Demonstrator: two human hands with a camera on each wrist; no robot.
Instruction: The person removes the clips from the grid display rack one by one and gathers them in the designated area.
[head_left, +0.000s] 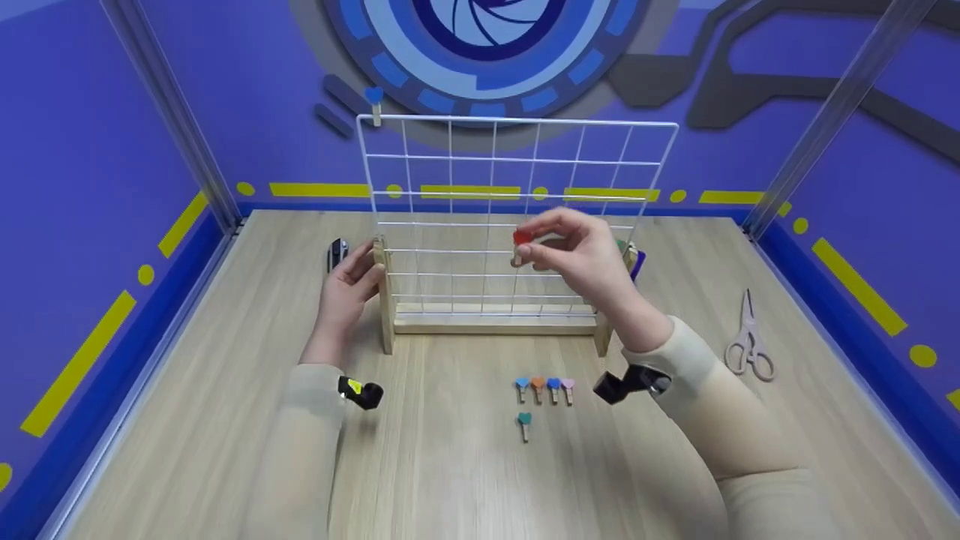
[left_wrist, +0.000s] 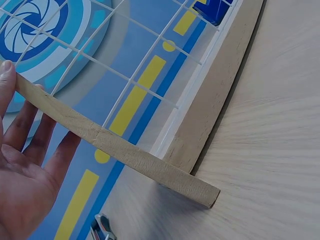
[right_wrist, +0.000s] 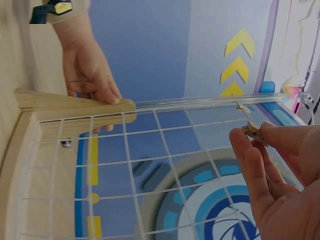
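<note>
My left hand [head_left: 345, 289] holds the left wooden post [head_left: 386, 307] of a white wire grid rack [head_left: 517, 120], thumb on the near side and fingers behind, as the left wrist view shows. In front of the grid, my right hand [head_left: 581, 259] pinches a small wooden clothespin with a red heart [head_left: 522, 238] between thumb and fingertips. A clothespin with a blue heart [head_left: 374, 95] is clipped on the grid's top left corner. On the table before the rack lie several more heart clothespins, among them an orange one [head_left: 538, 383] and a teal one [head_left: 525, 419].
Grey-handled scissors [head_left: 750, 352] lie on the table at the right. A small black and silver object [head_left: 337, 251] is behind my left hand, and a blue-purple object [head_left: 638, 265] shows by the right post. Blue panels stand around the table.
</note>
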